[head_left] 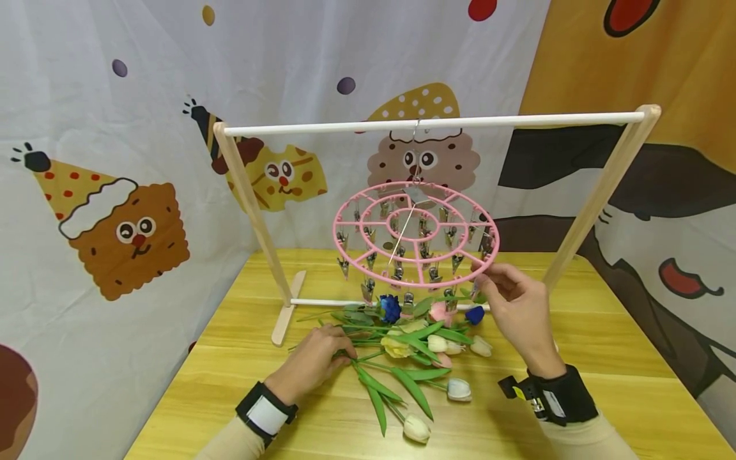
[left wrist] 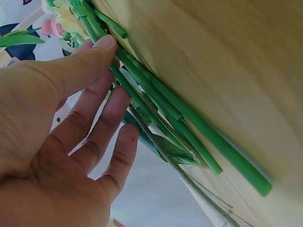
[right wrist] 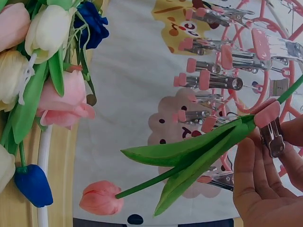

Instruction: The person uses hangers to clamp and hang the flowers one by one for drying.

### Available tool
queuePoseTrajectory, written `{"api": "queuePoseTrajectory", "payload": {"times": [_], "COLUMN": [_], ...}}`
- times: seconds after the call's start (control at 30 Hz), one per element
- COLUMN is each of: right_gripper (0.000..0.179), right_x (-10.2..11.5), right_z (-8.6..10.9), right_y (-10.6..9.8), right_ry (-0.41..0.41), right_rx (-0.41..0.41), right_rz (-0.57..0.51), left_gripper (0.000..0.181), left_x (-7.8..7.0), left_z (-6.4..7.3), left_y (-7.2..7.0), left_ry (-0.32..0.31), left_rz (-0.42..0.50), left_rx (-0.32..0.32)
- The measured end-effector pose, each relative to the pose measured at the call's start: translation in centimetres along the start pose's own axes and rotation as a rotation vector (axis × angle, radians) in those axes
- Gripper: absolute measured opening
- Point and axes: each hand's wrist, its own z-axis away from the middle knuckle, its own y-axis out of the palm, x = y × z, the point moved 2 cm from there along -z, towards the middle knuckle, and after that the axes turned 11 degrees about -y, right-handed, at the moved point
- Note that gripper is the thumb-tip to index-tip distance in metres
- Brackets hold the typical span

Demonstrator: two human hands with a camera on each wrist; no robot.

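My right hand [head_left: 514, 306] is at the right rim of a round pink clip hanger [head_left: 422, 285]. There it pinches a metal clip [right wrist: 273, 137] with pink tips, which clamps the green stem of a pink tulip [right wrist: 101, 197]. The tulip hangs head down with two long leaves [right wrist: 182, 147]. My left hand [head_left: 319, 358] lies low over a pile of artificial flowers and pinches a green flower stem [left wrist: 124, 81] between thumb and index finger; its other fingers are loosely bent. Which bloom that stem bears cannot be told.
A wooden rack with a white top bar [head_left: 322, 128] carries the hanger by a metal hook. Several other clips dangle from it. White tulips [head_left: 416, 429], a blue rose [head_left: 390, 308], a yellow flower [head_left: 397, 345] and a pink rose [right wrist: 66, 99] lie on the wooden table [head_left: 218, 396].
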Motion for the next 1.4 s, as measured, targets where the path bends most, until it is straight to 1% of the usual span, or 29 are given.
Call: {"api": "queuePoseTrajectory", "payload": {"times": [0.3, 0.57, 0.77, 0.9, 1.1, 1.4], "right_gripper": [0.022, 0.030, 0.031, 0.031, 0.029, 0.026], "right_x": [-0.7, -0.9, -1.1, -1.0, -1.2, -1.4], "right_z": [-0.3, -0.1, 0.3, 0.6, 1.2, 2.6], "right_y": [-0.3, -0.6, -0.9, -1.1, -1.4, -2.0], "right_ry": [-0.008, -0.010, 0.029, 0.034, 0.039, 0.070], "right_rx": [-0.016, -0.045, -0.081, -0.097, -0.112, -0.122], "right_rz": [0.026, 0.069, 0.103, 0.121, 0.129, 0.241], "left_gripper": [0.018, 0.018, 0.018, 0.016, 0.014, 0.010], "left_x": [0.2, 0.0, 0.0, 0.2, 0.2, 0.0], "left_z": [0.0, 0.0, 0.1, 0.1, 0.1, 0.0], "left_y": [0.0, -0.2, -0.3, -0.3, -0.4, -0.6], "left_ry": [0.028, 0.027, 0.002, -0.024, -0.026, -0.061], "left_rz": [0.010, 0.020, 0.034, 0.044, 0.082, 0.133], "left_rx": [-0.032, -0.034, -0.024, -0.017, -0.015, 0.007]}}
